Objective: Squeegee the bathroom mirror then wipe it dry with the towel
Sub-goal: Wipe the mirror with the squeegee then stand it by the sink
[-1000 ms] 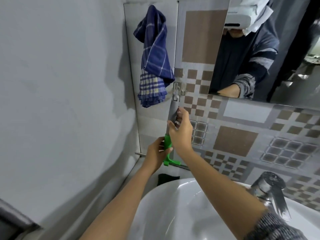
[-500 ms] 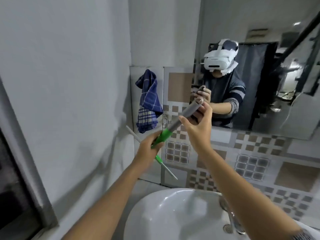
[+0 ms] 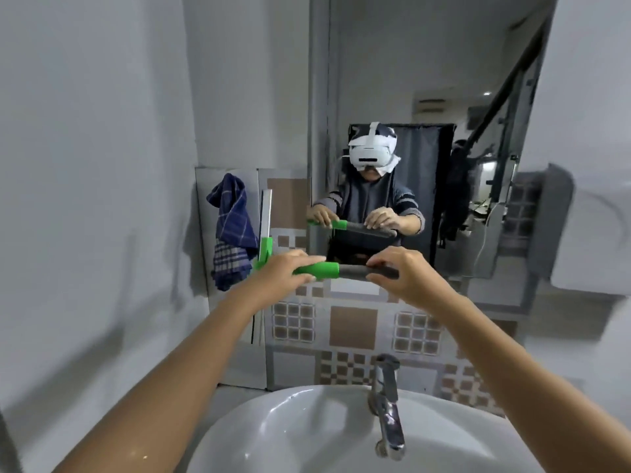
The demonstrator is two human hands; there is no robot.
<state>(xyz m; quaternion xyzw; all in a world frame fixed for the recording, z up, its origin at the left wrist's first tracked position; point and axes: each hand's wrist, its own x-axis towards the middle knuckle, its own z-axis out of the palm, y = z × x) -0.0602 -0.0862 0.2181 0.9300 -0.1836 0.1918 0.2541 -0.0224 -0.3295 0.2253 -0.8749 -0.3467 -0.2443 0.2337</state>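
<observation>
Head view: no legible writing; both hands hold the squeegee (image 3: 327, 270).

My squeegee (image 3: 327, 270) looks like glossy green plastic with a matt grey grip; the checked towel (image 3: 232, 230) is soft cloth, the tap (image 3: 387, 404) polished metal, the basin (image 3: 273, 435) glossy white

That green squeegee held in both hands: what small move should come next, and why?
Probably lift the squeegee toward the top of the mirror and turn its blade flat against the glass. Left hand and right hand hold the handle level in front of the mirror, blade pointing up, apparently not on the glass.
</observation>
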